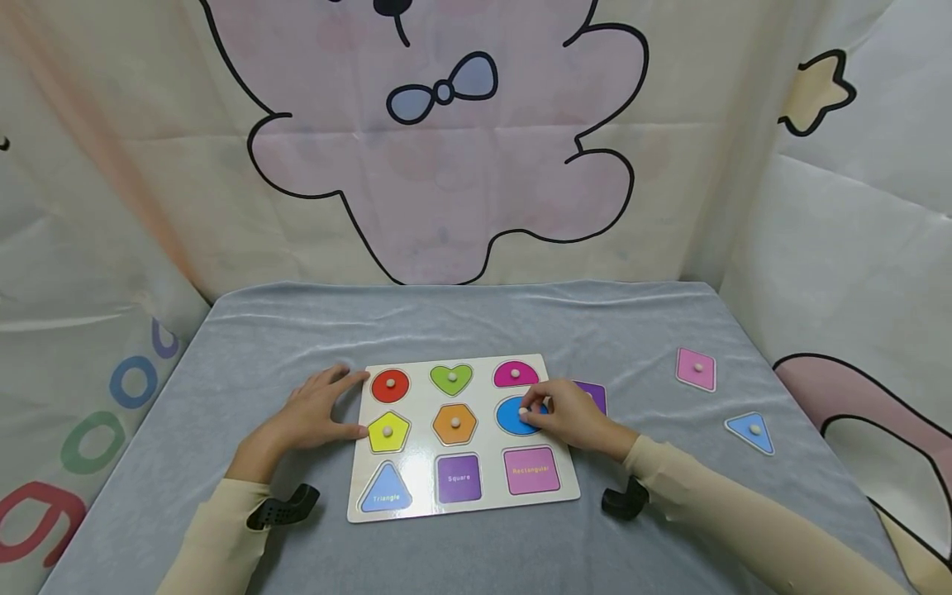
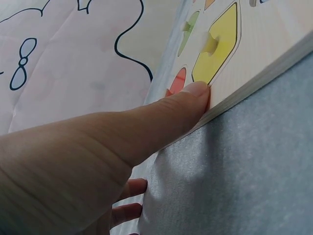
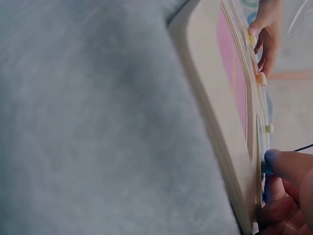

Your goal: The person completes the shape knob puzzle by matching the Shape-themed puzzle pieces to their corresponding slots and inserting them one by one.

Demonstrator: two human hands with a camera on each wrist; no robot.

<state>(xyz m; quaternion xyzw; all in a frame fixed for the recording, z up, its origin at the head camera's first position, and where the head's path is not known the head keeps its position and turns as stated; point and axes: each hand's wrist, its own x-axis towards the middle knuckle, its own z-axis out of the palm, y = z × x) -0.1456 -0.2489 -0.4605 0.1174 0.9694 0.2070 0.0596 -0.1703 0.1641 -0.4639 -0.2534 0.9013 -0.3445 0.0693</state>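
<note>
On the cream wooden board (image 1: 485, 387) in my remote feed, I see a red round piece (image 1: 390, 386) at ten o'clock, a blue oval piece (image 1: 509, 417) near three and a yellow pentagonal piece (image 1: 388, 431) at nine, over plain grey-blue velvety cloth (image 1: 416, 562).

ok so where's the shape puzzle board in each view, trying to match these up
Head: the board lies below centre, on the grey cloth.
Left wrist: the board slants across the upper right, cut off by the frame.
Right wrist: the board runs steeply from top centre toward lower right.
Shared landmark: the left hand, visible in all three.
</note>
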